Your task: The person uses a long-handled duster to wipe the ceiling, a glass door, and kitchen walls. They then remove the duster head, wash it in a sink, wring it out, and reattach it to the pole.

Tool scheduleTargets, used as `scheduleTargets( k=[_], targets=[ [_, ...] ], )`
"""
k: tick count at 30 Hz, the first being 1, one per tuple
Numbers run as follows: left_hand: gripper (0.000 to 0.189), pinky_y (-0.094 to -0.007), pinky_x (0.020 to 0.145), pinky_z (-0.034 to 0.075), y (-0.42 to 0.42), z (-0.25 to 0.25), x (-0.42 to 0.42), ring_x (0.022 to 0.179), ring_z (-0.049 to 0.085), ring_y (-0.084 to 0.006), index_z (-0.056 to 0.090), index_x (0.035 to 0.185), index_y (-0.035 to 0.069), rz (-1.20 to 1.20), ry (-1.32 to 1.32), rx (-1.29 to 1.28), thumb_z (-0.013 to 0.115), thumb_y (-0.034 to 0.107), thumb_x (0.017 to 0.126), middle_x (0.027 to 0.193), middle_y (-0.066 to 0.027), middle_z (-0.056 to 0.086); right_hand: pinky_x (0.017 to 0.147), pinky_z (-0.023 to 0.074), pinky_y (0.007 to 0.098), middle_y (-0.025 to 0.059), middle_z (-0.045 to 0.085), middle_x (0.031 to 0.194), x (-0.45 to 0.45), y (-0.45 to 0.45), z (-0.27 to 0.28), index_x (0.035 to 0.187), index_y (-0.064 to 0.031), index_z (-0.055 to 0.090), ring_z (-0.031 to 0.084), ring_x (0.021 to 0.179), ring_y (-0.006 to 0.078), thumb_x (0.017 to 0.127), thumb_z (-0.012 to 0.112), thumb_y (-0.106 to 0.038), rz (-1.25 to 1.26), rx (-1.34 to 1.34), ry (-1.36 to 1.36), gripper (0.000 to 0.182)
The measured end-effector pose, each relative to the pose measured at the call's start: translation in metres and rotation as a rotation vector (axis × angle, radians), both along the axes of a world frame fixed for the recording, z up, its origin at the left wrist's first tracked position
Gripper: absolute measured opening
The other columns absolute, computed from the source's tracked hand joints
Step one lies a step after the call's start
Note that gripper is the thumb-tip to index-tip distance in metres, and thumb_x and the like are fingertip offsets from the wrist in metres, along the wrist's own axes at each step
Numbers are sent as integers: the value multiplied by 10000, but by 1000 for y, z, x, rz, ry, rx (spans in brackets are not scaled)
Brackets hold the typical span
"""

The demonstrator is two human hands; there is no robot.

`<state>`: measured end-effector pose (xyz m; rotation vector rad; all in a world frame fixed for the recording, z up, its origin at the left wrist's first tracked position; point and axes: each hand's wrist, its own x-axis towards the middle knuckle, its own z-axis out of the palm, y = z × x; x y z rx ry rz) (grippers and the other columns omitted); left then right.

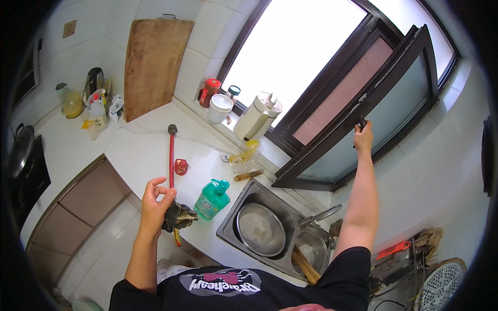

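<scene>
My right hand point(363, 136) grips the black handle point(362, 123) of a dark-framed, frosted-glass window sash point(389, 109), which stands swung inward. My left hand point(153, 206) is raised over the counter's front edge, thumb and index finger close together. A crumpled dark, wet-looking thing point(181, 215), perhaps a rag, hangs against its palm; the grip on it is partly hidden. Behind the hand runs a red stick point(171, 155) with a dark rough knob at its far end. Near it are a small red object point(181, 166) and a green pump bottle point(212, 198).
A double steel sink point(249, 190) holds a metal basin point(260, 229) and a bundle of thin sticks point(305, 266); its faucet point(321, 215) stands below the sash. On the sill are a cream kettle-like jug point(253, 116), a white tub point(220, 109) and jars. A wooden board point(155, 66) leans against the wall.
</scene>
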<state>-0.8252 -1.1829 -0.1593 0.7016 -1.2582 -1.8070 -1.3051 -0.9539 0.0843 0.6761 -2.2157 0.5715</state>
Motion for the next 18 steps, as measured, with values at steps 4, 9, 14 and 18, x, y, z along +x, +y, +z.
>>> scheduleTargets(
  k=[4, 9, 14, 18],
  targets=[
    [447, -186, 635, 388, -10, -9, -24, 721, 484, -53, 454, 1145, 10, -49, 26, 10, 667, 175, 788, 782, 0, 516, 469, 417, 334, 74, 528, 634, -5, -1, -5, 955, -30, 471, 540, 468, 199, 840, 581, -169, 99, -131, -33, 211],
    [440, -192, 639, 382, -26, -12, -45, 722, 477, -53, 462, 1135, 16, -124, 15, -27, 672, 180, 786, 777, 7, 506, 492, 418, 336, 105, 545, 658, 31, 12, -2, 954, -22, 468, 556, 511, 203, 843, 567, -138, 103, -189, -97, 188],
    [422, -193, 654, 379, -44, -10, -50, 731, 477, -53, 470, 1129, 19, -179, -5, -1, 665, 182, 792, 779, 10, 506, 504, 436, 318, 81, 539, 672, 44, 56, -6, 973, -37, 478, 570, 549, 173, 851, 550, -119, 107, -245, -52, 163],
    [404, -197, 662, 382, -60, -16, -50, 728, 480, -55, 476, 1120, 15, -203, -8, -5, 657, 178, 798, 772, 7, 512, 489, 418, 285, 63, 560, 694, 65, 79, -7, 983, -50, 479, 583, 590, 160, 857, 537, -101, 29, -260, -91, 148]
  ],
)
